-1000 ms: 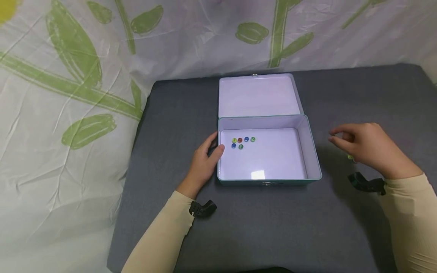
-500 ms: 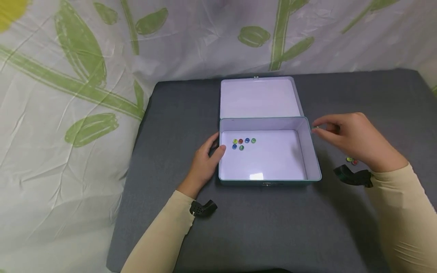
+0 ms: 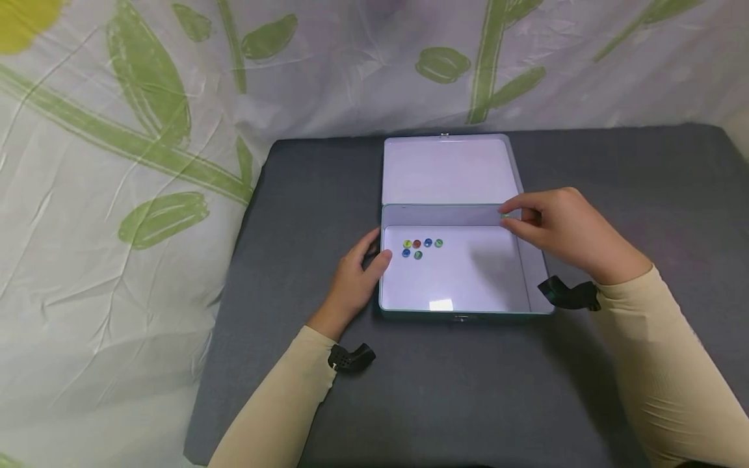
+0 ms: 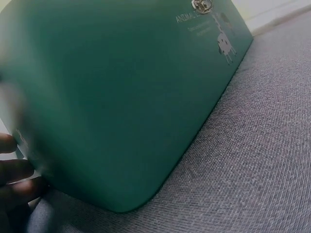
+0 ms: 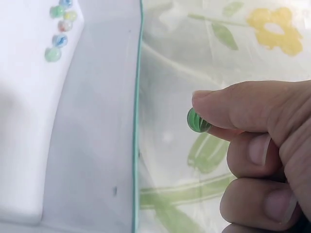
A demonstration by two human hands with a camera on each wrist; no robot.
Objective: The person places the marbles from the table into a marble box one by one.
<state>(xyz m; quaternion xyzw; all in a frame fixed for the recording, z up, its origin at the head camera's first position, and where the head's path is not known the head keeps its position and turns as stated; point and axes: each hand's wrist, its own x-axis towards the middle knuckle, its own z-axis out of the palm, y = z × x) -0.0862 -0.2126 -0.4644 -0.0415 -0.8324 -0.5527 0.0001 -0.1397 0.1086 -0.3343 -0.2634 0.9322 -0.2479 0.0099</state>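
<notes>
An open tin box point(image 3: 441, 215), white inside and green outside point(image 4: 126, 97), lies on the grey cloth. On its floor, toward the left, is a group of small glass marbles point(image 3: 418, 255) in yellow, red, blue and green. My left hand point(image 3: 352, 279) holds the box's left side, its thumb at the rim and its fingers along the outer wall. Over the box's back right corner, my right hand point(image 3: 570, 227) pinches a green glass marble point(image 5: 195, 120) between thumb and forefinger. The other fingers of that hand are curled below.
The box's lid point(image 3: 446, 170) is laid back behind it. A pale curtain point(image 3: 339, 78) with green leaf prints hangs beyond the table's point(image 3: 316, 182) far and left edges. A black wrist camera point(image 3: 350, 357) is strapped near each hand.
My right hand has moved left with the green marble, from beside the box to above its right part. The left hand stays at the box's left side.
</notes>
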